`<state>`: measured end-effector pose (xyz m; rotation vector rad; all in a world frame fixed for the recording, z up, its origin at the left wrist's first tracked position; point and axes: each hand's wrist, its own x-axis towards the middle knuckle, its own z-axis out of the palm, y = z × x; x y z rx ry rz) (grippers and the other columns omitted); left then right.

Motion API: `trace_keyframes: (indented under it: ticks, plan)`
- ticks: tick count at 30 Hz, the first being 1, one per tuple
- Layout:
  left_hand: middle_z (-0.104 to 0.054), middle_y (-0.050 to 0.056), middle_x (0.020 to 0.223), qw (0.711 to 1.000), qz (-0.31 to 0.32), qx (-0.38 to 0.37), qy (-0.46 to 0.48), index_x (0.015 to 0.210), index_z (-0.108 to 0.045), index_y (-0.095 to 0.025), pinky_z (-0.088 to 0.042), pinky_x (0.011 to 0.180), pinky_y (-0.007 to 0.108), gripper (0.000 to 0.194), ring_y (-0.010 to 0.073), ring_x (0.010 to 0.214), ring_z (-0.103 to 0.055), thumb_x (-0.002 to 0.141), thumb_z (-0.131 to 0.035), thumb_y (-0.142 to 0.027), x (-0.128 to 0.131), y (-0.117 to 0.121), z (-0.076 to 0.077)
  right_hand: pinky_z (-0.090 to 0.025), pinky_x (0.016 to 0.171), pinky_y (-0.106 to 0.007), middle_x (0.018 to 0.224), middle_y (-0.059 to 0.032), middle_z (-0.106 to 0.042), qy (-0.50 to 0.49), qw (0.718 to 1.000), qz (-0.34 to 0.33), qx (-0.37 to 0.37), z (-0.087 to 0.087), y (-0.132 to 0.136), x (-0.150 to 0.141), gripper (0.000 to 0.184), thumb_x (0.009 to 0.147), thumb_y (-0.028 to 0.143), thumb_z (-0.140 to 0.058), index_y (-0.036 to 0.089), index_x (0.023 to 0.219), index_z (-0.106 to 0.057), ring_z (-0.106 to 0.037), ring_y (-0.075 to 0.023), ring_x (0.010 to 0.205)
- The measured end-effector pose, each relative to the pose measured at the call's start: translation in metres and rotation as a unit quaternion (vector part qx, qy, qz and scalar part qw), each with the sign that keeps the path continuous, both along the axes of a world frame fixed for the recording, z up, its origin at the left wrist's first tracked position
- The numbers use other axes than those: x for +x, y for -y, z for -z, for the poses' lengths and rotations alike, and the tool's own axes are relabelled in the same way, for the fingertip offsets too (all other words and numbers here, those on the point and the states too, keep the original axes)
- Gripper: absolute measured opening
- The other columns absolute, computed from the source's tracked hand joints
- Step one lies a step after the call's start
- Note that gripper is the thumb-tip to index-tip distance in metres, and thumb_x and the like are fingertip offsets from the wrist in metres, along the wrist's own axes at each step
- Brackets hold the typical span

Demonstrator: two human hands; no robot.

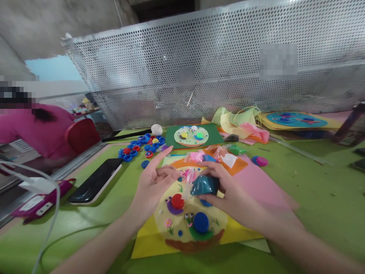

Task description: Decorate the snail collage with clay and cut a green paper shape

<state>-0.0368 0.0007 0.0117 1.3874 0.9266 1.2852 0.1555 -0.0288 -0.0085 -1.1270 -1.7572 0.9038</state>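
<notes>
The right hand (228,187) is clamped on a dark teal packet (204,185) near the middle of the frame, thumb below and fingers above. The left hand (155,178) is just beside the packet's clear plastic end (188,184), its thumb and bent fingers close together (whether they pinch the plastic, I cannot tell), with the forefinger pointing up.

Below the hands, at lower centre, lies a round cream board (182,221). It bears a purple snail with a red shell (177,201), a green snail with a blue shell (201,222) and a pink flower (168,223). A yellow sheet (147,240) shows under the board.

To the right of the hands is pink paper (266,186). Above centre, a smaller round picture (191,141) rests on a green card (216,134). Mostly blue bottle caps (134,153) are heaped left of that card. At left lie a black phone (97,181) and a magenta power strip (42,201). A perforated metal panel (225,72) spans the top, and a person in pink (53,131) is at the left edge.
</notes>
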Motion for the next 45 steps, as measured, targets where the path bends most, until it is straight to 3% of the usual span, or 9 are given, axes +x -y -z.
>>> trace_keyframes:
  ticks: [11, 16, 21, 26, 32, 37, 40, 45]
  plan:
    - [-0.063, -0.003, 0.058, 1.0, -0.016, 0.003, -0.02, 0.125, -0.047, -0.019, -0.047, 0.063, 0.027, 0.064, 0.0142, 0.064, -0.06, 0.066, -0.071, -0.022, 0.003, 0.001, -0.001, -0.048, 0.082, -0.035, 0.103, -0.0027, -0.057, 0.011, 1.0, -0.01, 0.0, 0.0, 0.002, 0.0, 0.047, 0.074, 0.028, -0.061, 0.029, 0.116, -0.04, -0.055, -0.0193, 0.099]
    - [-0.066, -0.002, 0.067, 0.99, 0.006, 0.083, -0.111, 0.131, -0.038, -0.02, -0.045, 0.08, 0.032, 0.068, 0.0168, 0.08, -0.058, 0.071, -0.069, -0.021, 0.001, 0.006, -0.001, -0.049, 0.081, -0.035, 0.103, -0.0028, -0.057, 0.005, 1.0, -0.013, 0.004, 0.0, 0.002, 0.0, 0.049, 0.074, 0.029, -0.061, 0.028, 0.117, -0.039, -0.056, -0.0192, 0.097]
    - [-0.067, 0.0, 0.077, 0.948, 0.006, 0.238, -0.214, 0.136, -0.031, -0.026, -0.04, 0.09, 0.038, 0.065, 0.0206, 0.092, -0.055, 0.078, -0.058, -0.015, -0.003, 0.01, 0.0, -0.05, 0.08, -0.035, 0.102, -0.0032, -0.058, -0.005, 1.0, -0.016, 0.009, 0.0, 0.003, 0.0, 0.049, 0.074, 0.028, -0.062, 0.028, 0.117, -0.039, -0.056, -0.0198, 0.097]
    - [-0.069, 0.0, 0.081, 0.889, -0.019, 0.308, -0.338, 0.119, -0.051, -0.029, -0.041, 0.087, 0.037, 0.045, 0.0215, 0.089, -0.059, 0.077, -0.061, -0.017, -0.005, 0.009, -0.006, -0.05, 0.083, -0.034, 0.105, -0.0023, -0.056, -0.015, 0.999, -0.022, 0.03, 0.003, 0.001, 0.0, 0.051, 0.075, 0.027, -0.061, 0.031, 0.12, -0.037, -0.055, -0.0185, 0.1]
    - [-0.071, -0.002, 0.077, 0.93, -0.002, 0.246, -0.271, 0.139, -0.024, -0.031, -0.043, 0.084, 0.036, 0.075, 0.0214, 0.087, -0.059, 0.077, -0.064, -0.021, -0.004, 0.01, -0.001, -0.05, 0.082, -0.034, 0.102, -0.0033, -0.057, -0.022, 0.999, -0.031, 0.015, 0.0, 0.003, -0.001, 0.051, 0.074, 0.026, -0.062, 0.028, 0.119, -0.038, -0.056, -0.0196, 0.1]
    - [-0.07, -0.001, 0.069, 0.961, -0.013, 0.166, -0.222, 0.14, -0.025, -0.028, -0.046, 0.079, 0.034, 0.077, 0.0217, 0.089, -0.056, 0.075, -0.067, -0.023, 0.0, 0.012, 0.003, -0.049, 0.082, -0.034, 0.104, -0.0031, -0.056, -0.018, 0.999, -0.038, 0.006, 0.001, 0.005, -0.002, 0.043, 0.074, 0.025, -0.061, 0.028, 0.113, -0.041, -0.055, -0.0194, 0.1]
    - [-0.068, -0.002, 0.066, 0.958, -0.031, 0.188, -0.216, 0.139, -0.026, -0.028, -0.048, 0.073, 0.031, 0.075, 0.0212, 0.085, -0.057, 0.075, -0.066, -0.024, 0.002, 0.014, 0.004, -0.049, 0.082, -0.035, 0.103, -0.0038, -0.056, -0.02, 0.999, -0.038, -0.002, 0.001, 0.005, -0.002, 0.044, 0.074, 0.024, -0.061, 0.027, 0.113, -0.041, -0.055, -0.0196, 0.099]
    - [-0.068, -0.004, 0.068, 0.922, -0.037, 0.291, -0.254, 0.136, -0.031, -0.028, -0.048, 0.077, 0.032, 0.063, 0.0167, 0.071, -0.061, 0.08, -0.058, -0.015, 0.005, 0.023, 0.009, -0.05, 0.079, -0.032, 0.103, -0.0035, -0.056, -0.04, 0.998, -0.052, 0.004, 0.001, 0.006, -0.002, 0.047, 0.074, 0.022, -0.061, 0.027, 0.114, -0.039, -0.056, -0.0182, 0.098]
